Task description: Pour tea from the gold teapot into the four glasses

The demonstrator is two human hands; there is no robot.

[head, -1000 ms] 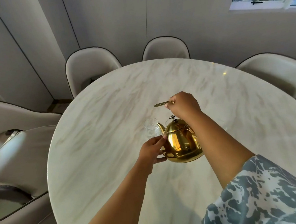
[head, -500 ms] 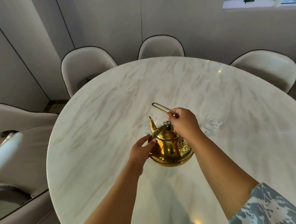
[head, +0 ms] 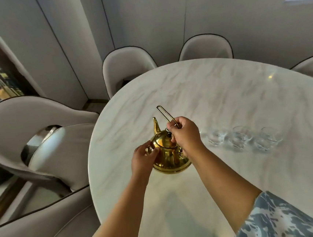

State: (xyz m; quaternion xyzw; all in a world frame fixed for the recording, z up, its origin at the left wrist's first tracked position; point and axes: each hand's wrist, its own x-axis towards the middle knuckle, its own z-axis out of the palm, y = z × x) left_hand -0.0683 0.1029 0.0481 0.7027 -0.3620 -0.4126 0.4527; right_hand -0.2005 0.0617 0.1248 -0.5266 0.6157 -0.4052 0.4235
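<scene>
At the middle of the tabletop [head: 226, 96] the gold teapot [head: 169, 155] is sitting upright, spout toward eleven o'clock. The right hand [head: 186, 134] is pinching its wire handle [head: 166, 115] in a closed grip, probably to lift; the left hand [head: 143, 159] is pressing flat, uncurled, against the body, seemingly to steady it. Glasses [head: 241, 138] are waiting at three o'clock, apparently within pouring reach.

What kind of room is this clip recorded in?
Most likely a home dining room: a large round marble table ringed by upholstered chairs, with a gold teapot and glasses set out.
</scene>
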